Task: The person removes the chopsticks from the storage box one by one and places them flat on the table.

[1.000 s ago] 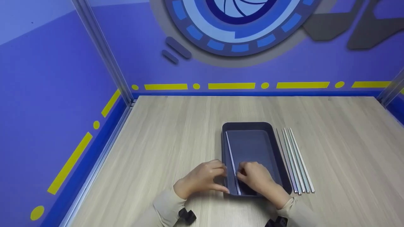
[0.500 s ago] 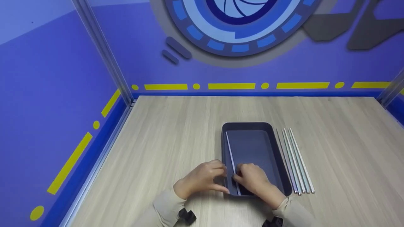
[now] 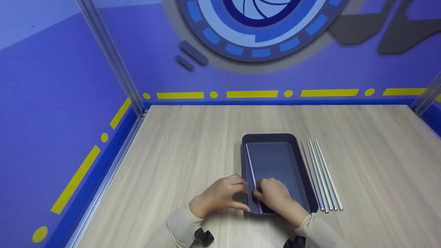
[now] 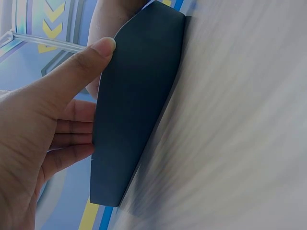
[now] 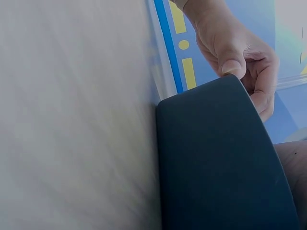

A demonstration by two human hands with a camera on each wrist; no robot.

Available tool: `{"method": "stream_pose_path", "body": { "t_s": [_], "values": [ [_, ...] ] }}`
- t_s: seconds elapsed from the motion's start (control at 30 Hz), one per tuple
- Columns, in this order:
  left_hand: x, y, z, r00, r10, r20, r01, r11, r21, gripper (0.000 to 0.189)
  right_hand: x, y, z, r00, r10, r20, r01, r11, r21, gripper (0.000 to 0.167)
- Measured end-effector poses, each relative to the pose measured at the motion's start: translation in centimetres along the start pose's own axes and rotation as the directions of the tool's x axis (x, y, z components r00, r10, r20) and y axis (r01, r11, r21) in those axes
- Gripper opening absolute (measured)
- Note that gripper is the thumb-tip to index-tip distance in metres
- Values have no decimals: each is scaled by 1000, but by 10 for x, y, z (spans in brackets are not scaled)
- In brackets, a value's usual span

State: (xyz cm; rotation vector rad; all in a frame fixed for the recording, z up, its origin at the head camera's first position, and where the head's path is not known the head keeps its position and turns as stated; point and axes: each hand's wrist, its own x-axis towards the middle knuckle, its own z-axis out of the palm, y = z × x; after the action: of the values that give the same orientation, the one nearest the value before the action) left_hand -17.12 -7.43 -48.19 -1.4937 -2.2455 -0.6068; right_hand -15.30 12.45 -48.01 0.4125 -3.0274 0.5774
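Note:
A dark rectangular tray (image 3: 275, 162) lies on the wooden table, its long sides running away from me. Inside, a slim silvery chopstick (image 3: 250, 165) slants along the left side. My left hand (image 3: 222, 193) holds the tray at its near left corner, thumb at the corner and fingers over the left rim. In the left wrist view the thumb (image 4: 103, 47) presses the rim of the tray wall (image 4: 136, 105). My right hand (image 3: 275, 194) reaches over the near rim, its curled fingers and thumb pinching the chopstick near its closer end; the fingertips are partly hidden.
Several more metal chopsticks (image 3: 324, 175) lie side by side on the table (image 3: 379, 165), just right of the tray. A blue panel wall (image 3: 241, 79) with yellow marks stands at the back, another at the left.
My right hand has shifted slightly left inside the tray, so its thumb now overlaps the chopstick. The left hand, the tray and the chopsticks outside stay as they were.

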Motion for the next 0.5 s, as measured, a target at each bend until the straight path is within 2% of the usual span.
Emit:
{"method": "stream_pose_path", "body": {
  "t_s": [0.27, 0.5],
  "values": [
    [0, -1, 0, 1000, 8, -4, -8, 1000, 15, 44, 2, 1, 2, 1000, 17, 4, -17, 1000, -5, 30],
    [0, -1, 1, 1000, 8, 1, -8, 1000, 15, 44, 2, 3, 2, 1000, 22, -9, -22, 999, 29, 27]
  ]
}}
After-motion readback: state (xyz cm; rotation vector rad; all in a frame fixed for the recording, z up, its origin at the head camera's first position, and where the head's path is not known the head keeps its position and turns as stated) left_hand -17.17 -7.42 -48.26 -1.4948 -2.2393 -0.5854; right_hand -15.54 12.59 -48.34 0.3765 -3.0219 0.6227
